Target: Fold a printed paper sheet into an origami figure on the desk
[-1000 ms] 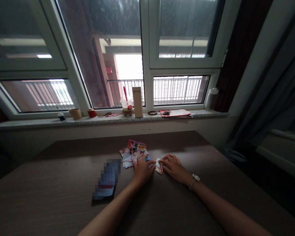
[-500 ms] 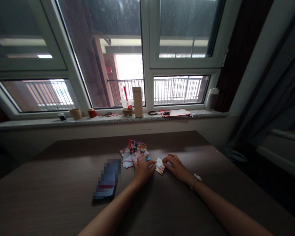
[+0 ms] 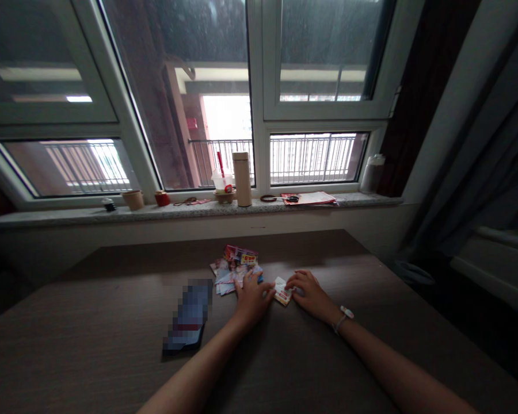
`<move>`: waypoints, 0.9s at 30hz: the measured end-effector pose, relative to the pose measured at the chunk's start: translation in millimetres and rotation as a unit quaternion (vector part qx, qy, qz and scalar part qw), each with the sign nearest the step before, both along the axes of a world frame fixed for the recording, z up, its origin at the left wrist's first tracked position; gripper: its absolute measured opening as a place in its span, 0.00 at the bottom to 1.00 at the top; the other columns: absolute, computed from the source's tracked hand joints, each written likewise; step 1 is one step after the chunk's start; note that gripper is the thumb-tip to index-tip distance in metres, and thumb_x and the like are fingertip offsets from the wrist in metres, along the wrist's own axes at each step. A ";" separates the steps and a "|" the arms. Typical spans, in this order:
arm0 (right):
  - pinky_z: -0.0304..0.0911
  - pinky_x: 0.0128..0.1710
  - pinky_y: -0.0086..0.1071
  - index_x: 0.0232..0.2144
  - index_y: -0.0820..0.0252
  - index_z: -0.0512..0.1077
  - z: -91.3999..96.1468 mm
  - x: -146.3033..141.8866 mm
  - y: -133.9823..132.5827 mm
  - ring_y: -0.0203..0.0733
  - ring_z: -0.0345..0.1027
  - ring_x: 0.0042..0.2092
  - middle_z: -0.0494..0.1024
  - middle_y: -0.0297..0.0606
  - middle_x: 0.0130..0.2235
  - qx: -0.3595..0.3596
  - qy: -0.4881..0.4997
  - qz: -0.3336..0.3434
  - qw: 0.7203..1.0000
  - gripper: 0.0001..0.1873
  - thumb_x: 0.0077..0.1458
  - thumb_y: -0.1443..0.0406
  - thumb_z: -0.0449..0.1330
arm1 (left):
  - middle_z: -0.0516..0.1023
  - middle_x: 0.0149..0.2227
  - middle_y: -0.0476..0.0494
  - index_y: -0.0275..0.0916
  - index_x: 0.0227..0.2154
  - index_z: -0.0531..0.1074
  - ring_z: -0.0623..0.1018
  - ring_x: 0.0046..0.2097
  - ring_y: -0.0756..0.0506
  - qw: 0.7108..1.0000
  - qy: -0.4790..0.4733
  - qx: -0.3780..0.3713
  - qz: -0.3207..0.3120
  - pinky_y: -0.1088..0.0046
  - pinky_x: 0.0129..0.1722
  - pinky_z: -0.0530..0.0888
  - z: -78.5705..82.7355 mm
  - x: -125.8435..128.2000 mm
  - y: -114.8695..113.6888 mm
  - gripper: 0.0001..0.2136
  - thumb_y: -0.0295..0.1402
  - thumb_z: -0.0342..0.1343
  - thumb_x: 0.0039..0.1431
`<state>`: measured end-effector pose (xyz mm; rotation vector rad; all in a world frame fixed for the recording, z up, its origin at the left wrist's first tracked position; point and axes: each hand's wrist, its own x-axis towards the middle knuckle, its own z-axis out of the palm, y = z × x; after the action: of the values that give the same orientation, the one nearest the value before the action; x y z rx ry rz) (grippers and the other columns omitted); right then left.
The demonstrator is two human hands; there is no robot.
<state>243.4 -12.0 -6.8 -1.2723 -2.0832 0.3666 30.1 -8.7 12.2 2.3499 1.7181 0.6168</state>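
A small folded piece of printed paper (image 3: 281, 291) lies on the dark wooden table (image 3: 112, 333) between my hands. My left hand (image 3: 251, 299) rests palm down on the table, its thumb pinching the paper's left edge. My right hand (image 3: 311, 293) presses on the paper's right edge with curled fingertips; a pale band is on that wrist. Just behind my left hand lies a loose pile of colourful paper scraps (image 3: 235, 268), which its fingers overlap.
A phone (image 3: 189, 316) lies flat on the table to the left of my left forearm. The stone windowsill (image 3: 69, 214) beyond holds a tall beige flask (image 3: 242, 179), small cups (image 3: 133, 199), scissors (image 3: 285, 198) and red papers (image 3: 311, 198). Curtains hang at the right.
My right hand has slid slightly right and back along the small paper, and the paper has turned a little. My left hand has stayed in place.
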 end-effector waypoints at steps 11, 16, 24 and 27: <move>0.52 0.62 0.46 0.36 0.53 0.79 2.6 0.0 0.9 0.48 0.63 0.55 0.79 0.37 0.44 -0.019 0.026 0.004 0.999 0.13 0.51 0.71 0.57 | 0.68 0.63 0.42 0.53 0.45 0.80 0.58 0.67 0.32 1.000 0.002 -0.006 0.005 0.30 0.62 0.45 1.0 -0.1 0.5 0.10 0.38 0.57 0.64; 0.52 0.62 0.45 0.34 0.53 0.79 2.9 0.8 1.6 0.48 0.63 0.54 0.79 0.37 0.44 -0.032 0.041 0.001 0.999 0.10 0.52 0.69 0.59 | 0.68 0.62 0.43 0.53 0.44 0.80 0.59 0.67 0.32 1.000 0.003 -0.004 0.007 0.29 0.62 0.45 -0.4 0.3 1.6 0.10 0.40 0.55 0.65; 0.53 0.60 0.44 0.33 0.54 0.79 6.3 0.8 0.4 0.47 0.64 0.53 0.79 0.37 0.43 -0.050 0.058 0.001 0.997 0.08 0.54 0.68 0.60 | 0.68 0.63 0.42 0.50 0.41 0.81 0.59 0.67 0.32 1.000 0.011 -0.004 0.011 0.30 0.62 0.46 1.2 1.2 2.0 0.11 0.40 0.54 0.66; 0.54 0.59 0.43 0.32 0.53 0.79 7.2 0.5 0.6 0.47 0.65 0.53 0.79 0.37 0.43 -0.055 0.063 -0.003 0.997 0.07 0.54 0.67 0.60 | 0.68 0.63 0.42 0.50 0.41 0.81 0.58 0.67 0.32 1.000 0.012 -0.004 0.011 0.30 0.62 0.46 1.0 1.1 2.7 0.11 0.40 0.53 0.66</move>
<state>244.0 -11.5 0.4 -1.2841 -1.9769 0.5512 31.2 -6.0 13.1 2.3462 1.7546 0.5844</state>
